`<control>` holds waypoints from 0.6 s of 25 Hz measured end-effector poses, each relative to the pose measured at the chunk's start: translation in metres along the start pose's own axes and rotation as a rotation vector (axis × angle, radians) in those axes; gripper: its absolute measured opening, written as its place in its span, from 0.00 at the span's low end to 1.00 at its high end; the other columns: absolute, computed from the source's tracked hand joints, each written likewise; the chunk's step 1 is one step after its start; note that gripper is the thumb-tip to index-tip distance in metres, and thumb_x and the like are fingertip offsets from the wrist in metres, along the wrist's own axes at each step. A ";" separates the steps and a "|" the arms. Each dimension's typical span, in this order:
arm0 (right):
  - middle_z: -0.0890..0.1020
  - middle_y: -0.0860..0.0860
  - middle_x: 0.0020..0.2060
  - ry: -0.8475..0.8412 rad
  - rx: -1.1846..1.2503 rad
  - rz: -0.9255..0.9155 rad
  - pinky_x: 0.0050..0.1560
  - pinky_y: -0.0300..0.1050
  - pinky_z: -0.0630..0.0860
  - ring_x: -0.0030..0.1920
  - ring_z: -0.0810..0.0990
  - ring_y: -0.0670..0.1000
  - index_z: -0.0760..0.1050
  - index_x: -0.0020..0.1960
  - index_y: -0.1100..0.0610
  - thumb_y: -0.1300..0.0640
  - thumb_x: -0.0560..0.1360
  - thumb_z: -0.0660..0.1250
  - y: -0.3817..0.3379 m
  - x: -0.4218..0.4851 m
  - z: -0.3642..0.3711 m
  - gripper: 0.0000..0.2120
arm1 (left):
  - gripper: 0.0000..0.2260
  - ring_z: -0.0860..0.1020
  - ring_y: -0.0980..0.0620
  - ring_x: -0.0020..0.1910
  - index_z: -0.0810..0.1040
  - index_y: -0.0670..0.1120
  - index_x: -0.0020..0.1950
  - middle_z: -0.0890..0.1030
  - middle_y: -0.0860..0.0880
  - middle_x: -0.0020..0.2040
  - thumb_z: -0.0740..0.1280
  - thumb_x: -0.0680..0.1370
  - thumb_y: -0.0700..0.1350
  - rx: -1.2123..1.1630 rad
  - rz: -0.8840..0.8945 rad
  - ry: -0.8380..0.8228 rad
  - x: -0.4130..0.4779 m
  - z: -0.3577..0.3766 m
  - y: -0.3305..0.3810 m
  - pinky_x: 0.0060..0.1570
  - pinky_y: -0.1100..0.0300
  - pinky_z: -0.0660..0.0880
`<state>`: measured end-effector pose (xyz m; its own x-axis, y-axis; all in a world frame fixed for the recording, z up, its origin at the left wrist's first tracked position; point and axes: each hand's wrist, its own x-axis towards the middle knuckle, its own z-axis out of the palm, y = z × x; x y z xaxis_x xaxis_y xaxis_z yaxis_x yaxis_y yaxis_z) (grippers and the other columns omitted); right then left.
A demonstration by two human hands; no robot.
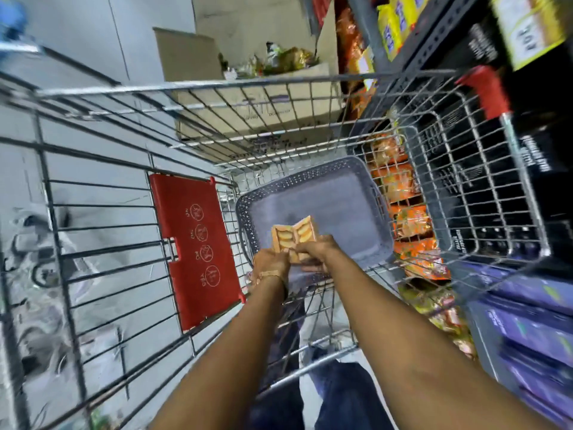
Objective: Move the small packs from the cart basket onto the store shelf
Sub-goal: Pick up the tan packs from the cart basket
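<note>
Two small orange packs with a biscuit picture are held side by side above a grey plastic basket that lies in the bottom of the wire cart. My left hand grips their lower left end. My right hand grips their lower right end. The basket's floor looks bare under the packs. The store shelf stands to the right of the cart, stocked with orange packs.
A red fold-down seat flap hangs on the cart's left wall. Cardboard boxes stand beyond the cart. Purple boxes fill the lower right shelf, and yellow and black packs fill the upper ones.
</note>
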<state>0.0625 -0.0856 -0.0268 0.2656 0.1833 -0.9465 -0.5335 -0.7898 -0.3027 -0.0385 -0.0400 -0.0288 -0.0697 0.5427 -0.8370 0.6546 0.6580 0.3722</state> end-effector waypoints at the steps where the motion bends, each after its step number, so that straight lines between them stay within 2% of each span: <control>1: 0.84 0.59 0.51 0.072 -0.020 -0.087 0.35 0.51 0.83 0.39 0.83 0.58 0.77 0.55 0.64 0.60 0.66 0.75 -0.006 -0.016 -0.006 0.19 | 0.09 0.81 0.38 0.51 0.81 0.40 0.47 0.84 0.36 0.50 0.71 0.71 0.43 -0.053 0.053 -0.011 -0.018 -0.004 0.010 0.47 0.51 0.78; 2: 0.83 0.59 0.50 0.147 -0.057 -0.184 0.36 0.53 0.83 0.43 0.84 0.60 0.77 0.54 0.63 0.55 0.66 0.75 -0.011 -0.038 -0.017 0.20 | 0.03 0.81 0.40 0.47 0.81 0.42 0.42 0.84 0.37 0.45 0.71 0.72 0.41 -0.116 0.121 -0.031 -0.036 -0.004 0.021 0.44 0.53 0.78; 3: 0.84 0.60 0.50 0.209 -0.068 -0.281 0.39 0.58 0.83 0.47 0.84 0.62 0.78 0.54 0.62 0.48 0.64 0.74 -0.014 -0.059 -0.031 0.24 | 0.03 0.80 0.43 0.43 0.80 0.44 0.40 0.83 0.41 0.40 0.69 0.73 0.39 -0.187 0.172 -0.093 -0.059 -0.004 0.035 0.40 0.55 0.76; 5: 0.85 0.62 0.48 0.243 -0.008 -0.458 0.44 0.63 0.82 0.47 0.84 0.63 0.80 0.51 0.59 0.39 0.61 0.72 -0.010 -0.091 -0.060 0.27 | 0.06 0.78 0.48 0.38 0.79 0.45 0.43 0.83 0.49 0.34 0.66 0.76 0.36 -0.338 0.237 -0.299 -0.104 -0.008 0.051 0.36 0.59 0.78; 7: 0.86 0.61 0.46 0.327 0.187 -0.550 0.44 0.58 0.83 0.44 0.86 0.59 0.82 0.45 0.56 0.44 0.64 0.75 -0.011 -0.147 -0.105 0.18 | 0.07 0.80 0.51 0.36 0.79 0.45 0.46 0.84 0.53 0.32 0.64 0.77 0.35 -0.397 0.344 -0.550 -0.153 -0.007 0.071 0.36 0.62 0.80; 9: 0.86 0.57 0.38 0.437 0.330 -0.631 0.39 0.44 0.83 0.36 0.85 0.48 0.80 0.38 0.55 0.53 0.67 0.76 -0.010 -0.200 -0.139 0.07 | 0.08 0.83 0.52 0.37 0.79 0.44 0.48 0.86 0.51 0.36 0.62 0.78 0.34 -0.389 0.464 -0.728 -0.192 0.001 0.086 0.37 0.63 0.81; 10: 0.85 0.56 0.35 0.512 0.411 -0.683 0.37 0.40 0.82 0.34 0.84 0.47 0.79 0.38 0.56 0.57 0.69 0.75 -0.001 -0.230 -0.161 0.06 | 0.08 0.84 0.52 0.37 0.79 0.42 0.51 0.86 0.49 0.39 0.62 0.77 0.34 -0.356 0.536 -0.834 -0.218 0.012 0.092 0.37 0.63 0.82; 13: 0.86 0.53 0.39 0.758 0.562 -0.845 0.41 0.46 0.81 0.40 0.84 0.50 0.80 0.45 0.55 0.54 0.72 0.72 0.041 -0.307 -0.216 0.05 | 0.16 0.83 0.49 0.38 0.74 0.39 0.63 0.82 0.39 0.46 0.65 0.75 0.32 -0.292 0.668 -1.085 -0.302 0.058 0.100 0.37 0.60 0.82; 15: 0.85 0.52 0.42 0.868 0.728 -0.906 0.40 0.41 0.81 0.40 0.83 0.48 0.79 0.51 0.56 0.56 0.76 0.67 0.081 -0.340 -0.245 0.06 | 0.20 0.82 0.46 0.41 0.72 0.42 0.65 0.83 0.41 0.45 0.67 0.74 0.32 -0.231 0.696 -1.244 -0.353 0.091 0.093 0.37 0.59 0.82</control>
<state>0.1258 -0.3556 0.2981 0.9791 -0.1655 -0.1180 -0.1331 -0.0828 -0.9876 0.1154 -0.2173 0.2647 0.9740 0.0635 -0.2175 0.1396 0.5877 0.7969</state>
